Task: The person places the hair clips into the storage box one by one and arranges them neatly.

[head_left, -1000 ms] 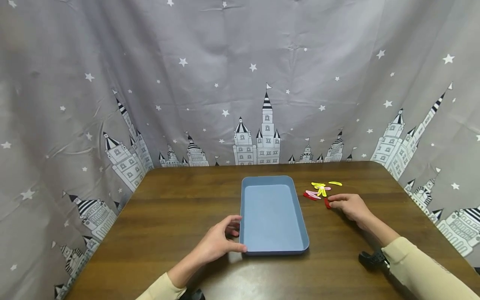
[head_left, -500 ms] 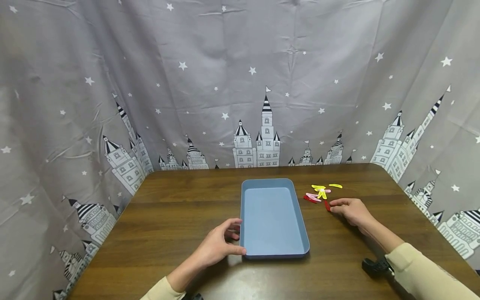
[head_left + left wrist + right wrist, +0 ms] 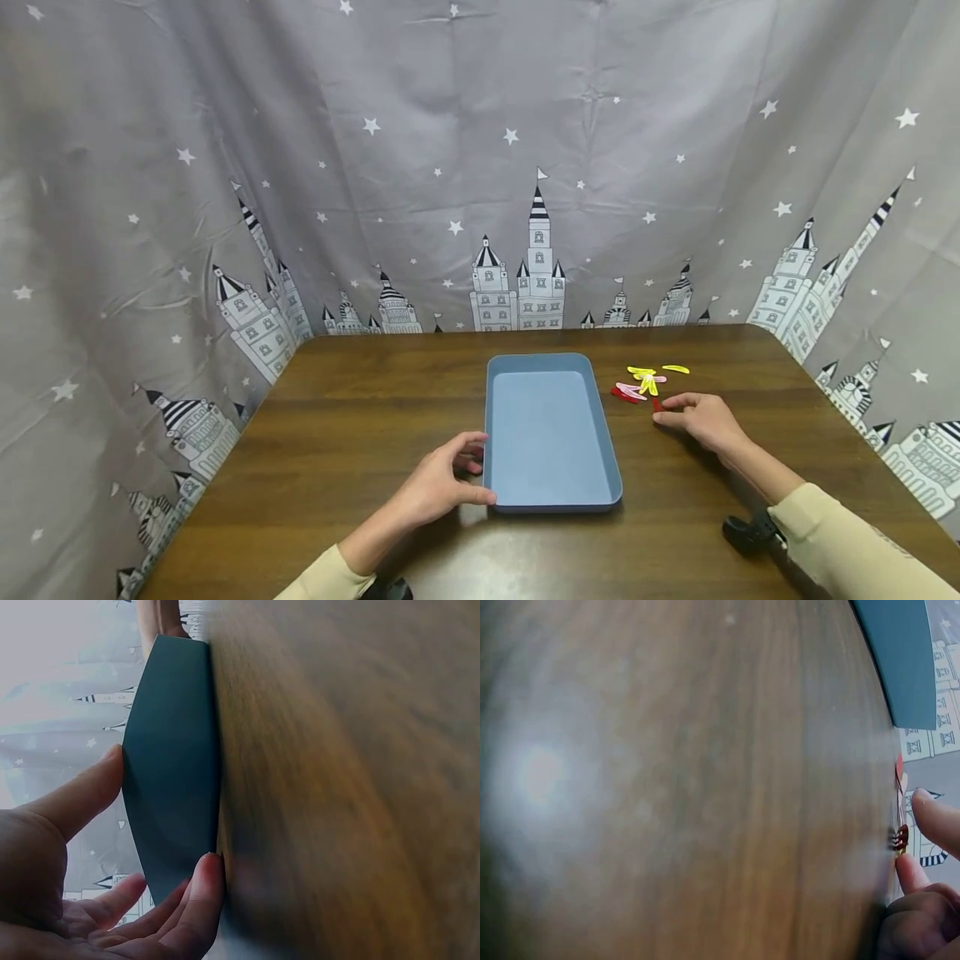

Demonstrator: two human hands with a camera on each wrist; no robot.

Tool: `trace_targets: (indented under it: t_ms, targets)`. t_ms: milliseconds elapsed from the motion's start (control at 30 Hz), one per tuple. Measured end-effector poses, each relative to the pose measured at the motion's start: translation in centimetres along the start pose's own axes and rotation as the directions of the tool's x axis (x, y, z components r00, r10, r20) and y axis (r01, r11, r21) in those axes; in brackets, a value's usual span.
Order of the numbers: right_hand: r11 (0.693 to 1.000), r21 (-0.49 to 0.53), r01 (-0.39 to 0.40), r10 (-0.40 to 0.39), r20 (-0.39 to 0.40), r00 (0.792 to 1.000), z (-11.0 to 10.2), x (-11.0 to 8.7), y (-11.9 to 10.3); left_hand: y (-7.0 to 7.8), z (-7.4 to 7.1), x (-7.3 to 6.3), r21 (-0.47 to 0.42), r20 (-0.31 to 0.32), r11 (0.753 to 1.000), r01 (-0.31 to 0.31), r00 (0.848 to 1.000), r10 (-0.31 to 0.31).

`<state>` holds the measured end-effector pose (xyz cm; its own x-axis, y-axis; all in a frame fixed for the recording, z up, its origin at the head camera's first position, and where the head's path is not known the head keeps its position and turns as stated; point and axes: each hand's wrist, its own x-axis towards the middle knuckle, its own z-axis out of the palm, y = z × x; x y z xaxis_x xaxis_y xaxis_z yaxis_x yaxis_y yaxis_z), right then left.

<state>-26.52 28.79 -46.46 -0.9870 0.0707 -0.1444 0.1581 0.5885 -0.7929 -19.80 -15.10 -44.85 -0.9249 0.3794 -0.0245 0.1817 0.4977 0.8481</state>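
On the table a blue-grey rectangular tray (image 3: 553, 433) stands with nothing in it. My left hand (image 3: 442, 483) is at its left side, thumb at the rim by the near corner and relaxed fingers against the outer wall (image 3: 169, 772). Right of the tray, a red snap hair clip (image 3: 657, 406) lies at the fingertips of my right hand (image 3: 705, 421). In the right wrist view the thumb (image 3: 934, 817) is apart from this red clip (image 3: 901, 838), while the index fingertip (image 3: 909, 870) is right at it. The other right fingers are folded under.
Beyond the right hand lies a small pile of yellow clips (image 3: 643, 375), pink clips (image 3: 630, 391) and a red clip (image 3: 622, 395). One yellow clip (image 3: 676, 368) lies apart. A grey curtain (image 3: 420, 167) with castles hangs behind the wooden table (image 3: 360, 417).
My right thumb and index finger have spread apart around the red hair clip, which has shifted slightly. My left hand and the tray keep their places; the head view tilts a little.
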Motion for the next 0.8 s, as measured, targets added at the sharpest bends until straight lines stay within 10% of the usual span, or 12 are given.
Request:
trace_targets:
  t_ms: [800]
  targets:
    - [0.991, -0.106, 0.086, -0.092, -0.049, 0.995, 0.15, 0.11, 0.31, -0.14, -0.01, 0.20, 0.009, -0.009, 1.000, 0.004, 1.000, -0.004]
